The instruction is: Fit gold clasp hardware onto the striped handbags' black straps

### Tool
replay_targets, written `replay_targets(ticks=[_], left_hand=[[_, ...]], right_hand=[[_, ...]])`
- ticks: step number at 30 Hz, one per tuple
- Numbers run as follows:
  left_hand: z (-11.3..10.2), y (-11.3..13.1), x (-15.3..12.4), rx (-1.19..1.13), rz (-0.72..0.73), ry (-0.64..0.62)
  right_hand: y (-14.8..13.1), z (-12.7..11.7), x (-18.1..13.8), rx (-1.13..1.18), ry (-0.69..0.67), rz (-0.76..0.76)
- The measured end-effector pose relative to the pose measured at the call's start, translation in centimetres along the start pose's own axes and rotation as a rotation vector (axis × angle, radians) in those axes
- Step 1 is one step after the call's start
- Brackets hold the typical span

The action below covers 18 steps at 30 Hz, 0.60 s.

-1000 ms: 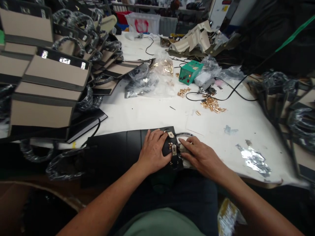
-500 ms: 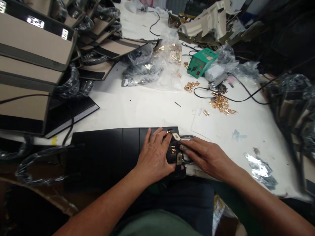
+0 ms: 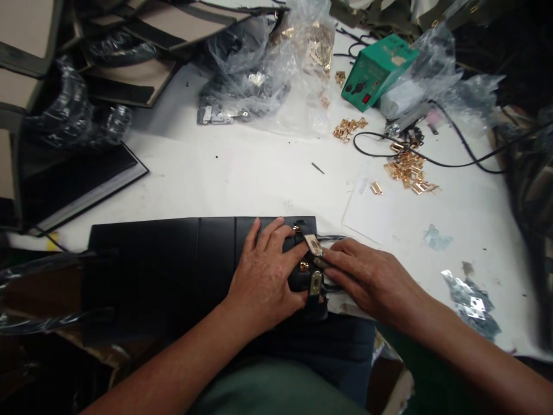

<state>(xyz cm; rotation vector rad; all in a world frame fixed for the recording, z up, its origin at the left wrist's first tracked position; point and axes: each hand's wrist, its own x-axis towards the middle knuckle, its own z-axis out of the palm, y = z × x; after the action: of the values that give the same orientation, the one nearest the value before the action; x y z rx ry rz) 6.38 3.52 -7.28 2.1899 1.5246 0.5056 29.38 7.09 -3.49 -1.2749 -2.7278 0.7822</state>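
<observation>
A black bag panel (image 3: 159, 265) with fold lines lies flat along the table's front edge. Spread over its right part is my left hand (image 3: 261, 276), open, fingers pressing on the panel. Its thumb and index finger rest near two straps. The upper strap's metal end plate (image 3: 313, 243) is between the fingertips of my right hand (image 3: 371, 271), which is closed in a pinch. Below it the other strap's slotted metal plate (image 3: 315, 282) stays free of the right hand. A small gold clasp (image 3: 304, 266) shows between the straps. Plastic-wrapped handles (image 3: 12, 323) extend at the left.
Loose gold fittings (image 3: 406, 167) lie beside a black cable and a green control box (image 3: 375, 69). Plastic bags of metal parts (image 3: 246, 98) sit at the back. Beige-and-black bag pieces (image 3: 116, 75) are stacked at left. Silver plates (image 3: 470, 305) lie at right.
The view has shifted closer and lower over the table. The upper strap's metal plate is now tilted down toward the right, against my right fingertips. Both hands stay at the same end of the panel.
</observation>
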Motion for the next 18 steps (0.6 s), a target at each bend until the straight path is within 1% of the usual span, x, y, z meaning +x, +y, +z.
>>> replay_targets(ticks=[4,8,13,18], left_hand=[[0.0,0.1,0.0,0.013,-0.005,0.002],[-0.3,0.2,0.1,0.011,-0.015,-0.001],[-0.5,0.3,0.2,-0.007,-0.025,0.001],[-0.5,0.3,0.3,-0.019,-0.022,0.008]], right_hand=[[-0.1,-0.2,-0.2,-0.054,-0.005,0.013],[-0.3,-0.7,-0.1,-0.077,-0.055,0.013],[-0.2,-1.0,0.4,-0.060,-0.082,0.003],[0.2,-1.4,1.0,0.009,-0.113,-0.021]])
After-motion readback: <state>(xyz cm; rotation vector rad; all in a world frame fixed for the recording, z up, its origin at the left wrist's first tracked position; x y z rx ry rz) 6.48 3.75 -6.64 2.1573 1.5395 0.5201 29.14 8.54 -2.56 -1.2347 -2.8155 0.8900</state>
